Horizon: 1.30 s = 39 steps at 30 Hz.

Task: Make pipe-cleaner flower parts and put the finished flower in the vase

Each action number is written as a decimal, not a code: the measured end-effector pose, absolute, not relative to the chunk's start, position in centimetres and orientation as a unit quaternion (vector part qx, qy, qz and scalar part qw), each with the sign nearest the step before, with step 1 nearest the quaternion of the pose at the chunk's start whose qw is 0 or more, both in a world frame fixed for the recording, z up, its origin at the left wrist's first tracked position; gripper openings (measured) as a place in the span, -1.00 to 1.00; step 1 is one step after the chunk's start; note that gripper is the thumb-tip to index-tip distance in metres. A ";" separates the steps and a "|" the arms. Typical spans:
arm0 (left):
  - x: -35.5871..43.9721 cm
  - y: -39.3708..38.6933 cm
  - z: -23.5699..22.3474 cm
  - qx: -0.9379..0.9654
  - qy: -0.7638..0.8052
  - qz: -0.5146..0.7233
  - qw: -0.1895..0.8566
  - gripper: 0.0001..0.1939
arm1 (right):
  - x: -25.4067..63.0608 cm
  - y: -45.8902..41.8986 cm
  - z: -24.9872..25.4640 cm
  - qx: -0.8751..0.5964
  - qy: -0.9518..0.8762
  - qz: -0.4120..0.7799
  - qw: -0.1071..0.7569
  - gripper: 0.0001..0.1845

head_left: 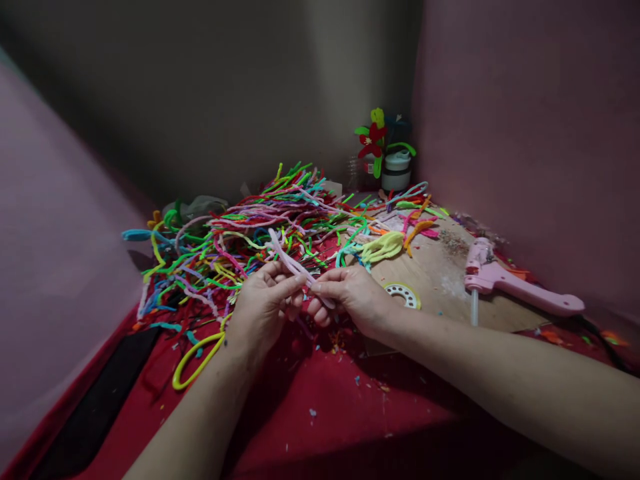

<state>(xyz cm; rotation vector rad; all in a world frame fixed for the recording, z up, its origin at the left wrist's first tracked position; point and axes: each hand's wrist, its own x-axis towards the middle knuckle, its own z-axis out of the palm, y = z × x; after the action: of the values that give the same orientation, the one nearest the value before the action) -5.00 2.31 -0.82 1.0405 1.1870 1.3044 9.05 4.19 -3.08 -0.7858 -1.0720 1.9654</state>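
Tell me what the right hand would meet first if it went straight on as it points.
Apart from the pale pipe-cleaner piece it pinches, the right hand would probably meet the left hand first, though depth is hard to judge.

At right you have one pink glue gun point(515, 283), one white spool point(403, 291) and one board point(431, 312); far off, one red flower point(371, 141); pipe cleaners point(283, 212) too many to count.

Through my feed I see a craft corner: heaped pipe cleaners point(273, 212), pink glue gun point(519, 287), scattered scraps point(313, 413)
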 end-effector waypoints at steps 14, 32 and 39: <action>-7.1 2.2 -0.1 0.833 0.463 0.301 -0.029 -0.84 | 9.6 4.5 -2.7 -0.314 -0.493 0.734 0.347 -0.83; -6.5 1.3 1.2 0.485 0.484 0.421 0.595 -0.88 | 10.3 2.6 -2.7 -0.275 -0.774 0.311 0.478 -0.81; -7.1 0.8 2.2 0.750 0.424 0.430 0.270 -0.92 | 10.0 2.9 -1.2 -0.250 -0.577 0.669 0.397 -0.86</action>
<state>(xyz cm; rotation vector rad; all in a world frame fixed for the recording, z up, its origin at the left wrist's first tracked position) -7.15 0.79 2.19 2.0200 1.1419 1.1595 10.03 2.91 -1.20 -0.6323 -1.4629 1.6944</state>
